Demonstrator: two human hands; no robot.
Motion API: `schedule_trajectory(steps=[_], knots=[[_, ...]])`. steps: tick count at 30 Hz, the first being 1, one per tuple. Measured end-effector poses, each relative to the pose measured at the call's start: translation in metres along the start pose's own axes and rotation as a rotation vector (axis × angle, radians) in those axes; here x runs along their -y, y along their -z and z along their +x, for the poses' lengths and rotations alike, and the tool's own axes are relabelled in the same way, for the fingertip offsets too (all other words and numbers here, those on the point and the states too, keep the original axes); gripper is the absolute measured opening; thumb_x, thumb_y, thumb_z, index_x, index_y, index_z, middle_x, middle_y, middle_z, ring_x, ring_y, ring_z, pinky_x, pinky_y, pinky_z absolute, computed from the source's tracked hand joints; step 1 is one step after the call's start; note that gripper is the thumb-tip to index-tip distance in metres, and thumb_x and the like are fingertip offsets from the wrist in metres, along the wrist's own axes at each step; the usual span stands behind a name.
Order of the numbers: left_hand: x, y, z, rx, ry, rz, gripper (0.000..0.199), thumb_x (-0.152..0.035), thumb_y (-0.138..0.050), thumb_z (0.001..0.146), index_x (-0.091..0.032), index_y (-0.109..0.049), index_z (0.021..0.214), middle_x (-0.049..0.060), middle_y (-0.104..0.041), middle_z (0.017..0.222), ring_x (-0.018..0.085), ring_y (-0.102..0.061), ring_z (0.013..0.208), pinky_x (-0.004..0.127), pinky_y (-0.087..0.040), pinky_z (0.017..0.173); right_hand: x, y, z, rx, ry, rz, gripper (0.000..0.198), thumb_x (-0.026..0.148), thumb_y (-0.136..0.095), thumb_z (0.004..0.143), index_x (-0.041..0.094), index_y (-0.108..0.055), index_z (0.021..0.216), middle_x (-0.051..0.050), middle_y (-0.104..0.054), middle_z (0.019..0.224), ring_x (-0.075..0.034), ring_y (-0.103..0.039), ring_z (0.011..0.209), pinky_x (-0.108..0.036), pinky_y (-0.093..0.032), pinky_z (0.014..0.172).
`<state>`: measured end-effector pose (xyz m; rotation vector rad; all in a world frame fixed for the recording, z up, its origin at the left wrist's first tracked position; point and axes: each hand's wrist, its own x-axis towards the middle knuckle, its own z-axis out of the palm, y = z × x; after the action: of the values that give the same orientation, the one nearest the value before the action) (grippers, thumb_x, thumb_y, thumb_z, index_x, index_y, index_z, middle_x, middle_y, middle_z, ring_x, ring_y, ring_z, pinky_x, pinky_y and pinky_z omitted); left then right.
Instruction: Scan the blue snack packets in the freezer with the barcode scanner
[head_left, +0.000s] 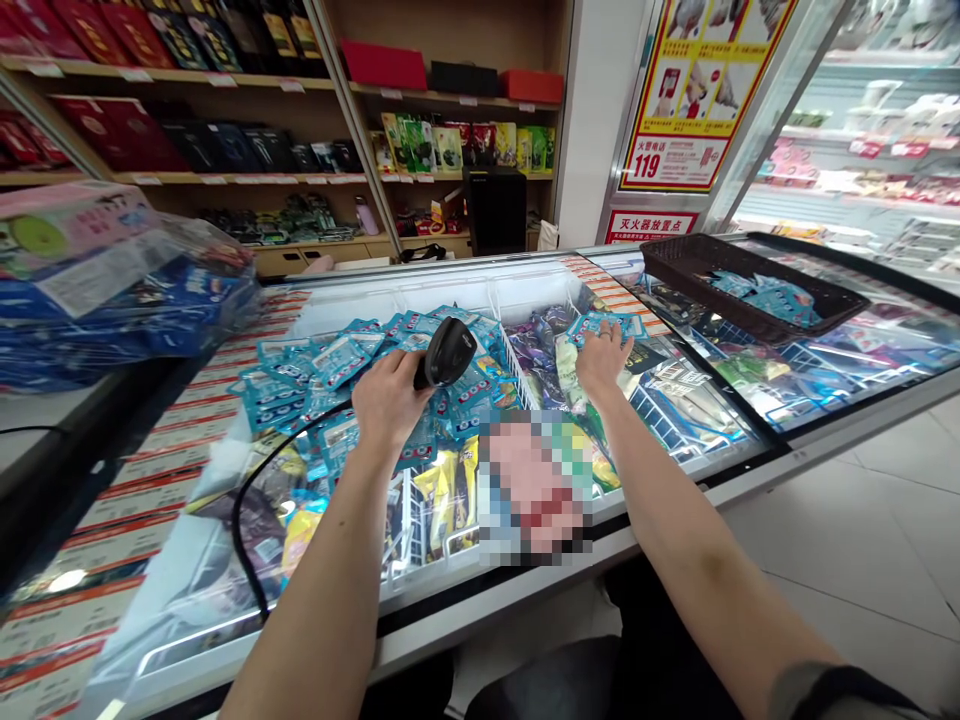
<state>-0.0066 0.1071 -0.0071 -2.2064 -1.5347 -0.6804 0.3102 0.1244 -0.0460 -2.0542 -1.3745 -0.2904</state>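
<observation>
Blue packets (337, 360): 1 loose, overlapping heap left of centre, apparently on the glass top of the freezer (840, 448). A few more blue packets (634, 325) lie apart, farther right. I judge that the glass serves as a counter, keeping them within easy reach.

Scanner (450, 352): 1, black, handheld, raised over the right part of the heap. The left hand (386, 400) is wrapped round its handle, a grip that seems meant to leave the opposite palm available for handling. 1 black cable (236, 510) curves from it toward the near left.

Right hand (602, 358): palm down, fingers spread over the smaller group, unclenched, perhaps to steady it. I cannot tell whether the fingertips pinch anything.

Beneath the glass: assorted packs in wire baskets, probably divided by kind. 1 pixelated patch (536, 490) at the near edge hides its contents from me.

Brown tray (671, 262): 1, far right, on the freezer, with more blue packets inside; its walls presumably stop slipping.

Plastic-wrapped bundle (112, 300): 1, left.

Shelves (172, 76): far wall, stocked with boxes and bags.
</observation>
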Motion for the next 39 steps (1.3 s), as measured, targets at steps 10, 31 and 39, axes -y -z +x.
schedule_trajectory(steps=[10, 31, 39], knots=[[0.002, 0.002, -0.001, -0.022, 0.030, 0.027, 0.038, -0.036, -0.056, 0.078, -0.022, -0.055, 0.114, 0.009, -0.062, 0.098, 0.026, -0.058, 0.092, 0.033, -0.039, 0.065, 0.070, -0.001, -0.038, 0.406, 0.549, 0.363, 0.045, 0.062, -0.045, 0.085, 0.026, -0.071, 0.090, -0.006, -0.065, 0.093, -0.025, -0.055, 0.096, -0.040, -0.037, 0.090], [0.001, 0.002, 0.001, 0.045, -0.076, -0.031, 0.035, -0.034, -0.054, 0.080, -0.022, -0.057, 0.112, 0.009, -0.063, 0.098, 0.026, -0.058, 0.095, 0.032, -0.039, 0.067, 0.046, -0.030, -0.013, 0.327, 0.093, 0.826, 0.031, 0.035, -0.054, 0.080, 0.020, -0.052, 0.106, 0.000, -0.064, 0.083, -0.015, -0.062, 0.072, -0.030, -0.052, 0.068], [-0.003, -0.003, 0.001, 0.128, -0.219, -0.005, 0.040, -0.034, -0.057, 0.078, -0.023, -0.055, 0.117, 0.009, -0.062, 0.101, 0.027, -0.058, 0.096, 0.034, -0.041, 0.069, 0.037, -0.021, -0.010, 0.257, 0.052, 0.810, 0.033, 0.037, -0.048, 0.084, 0.022, -0.052, 0.114, 0.000, -0.059, 0.072, -0.018, -0.060, 0.069, -0.033, -0.053, 0.064]])
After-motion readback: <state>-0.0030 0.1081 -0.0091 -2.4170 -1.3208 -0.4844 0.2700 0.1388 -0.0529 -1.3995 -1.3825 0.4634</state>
